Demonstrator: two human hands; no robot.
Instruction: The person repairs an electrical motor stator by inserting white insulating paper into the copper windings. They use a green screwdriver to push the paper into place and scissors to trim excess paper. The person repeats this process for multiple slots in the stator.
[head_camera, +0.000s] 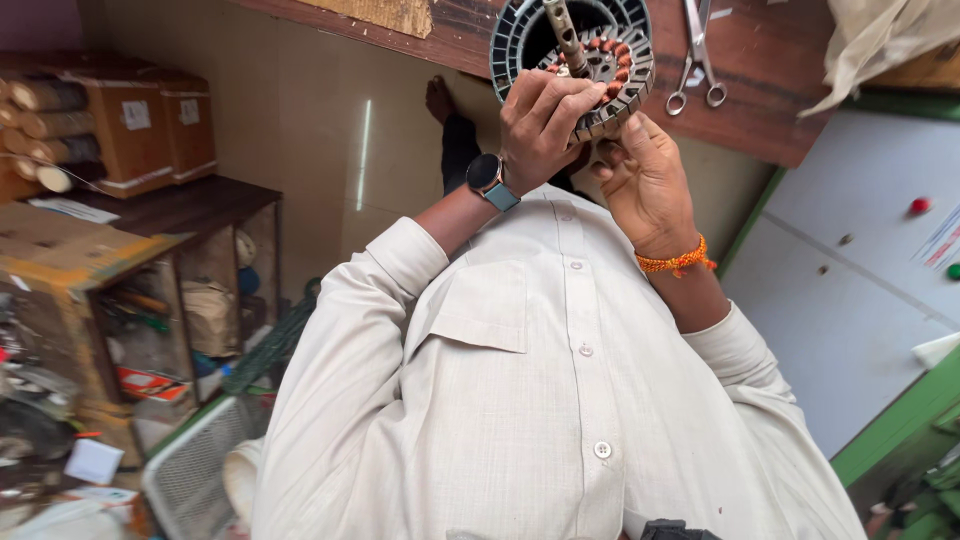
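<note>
Stator (612, 70): a ring of steel slots with copper coils, held up close at the bench edge, half inside the grey fan housing (520, 35) just behind it; a shaft (563, 35) rises through its middle.
Left hand (545, 125): fingers curled over the near rim of the stator, pressed onto the slots and coils (a watch (488, 175) sits on that wrist).
Right hand (645, 175): cupped under the stator from below, fingers closed against its lower rim, thumb side up; an orange thread (675, 262) circles the wrist.
Done so far: every slot in sight already carries copper, so the winding looks largely in place.
Left to do: probably seating or dressing the coils under the left fingers, though those fingers hide that part and loose wire ends cannot be made out.
Beyond the grip: scissors (695, 55) lie on the bench (760, 110) to the right, untouched.
</note>
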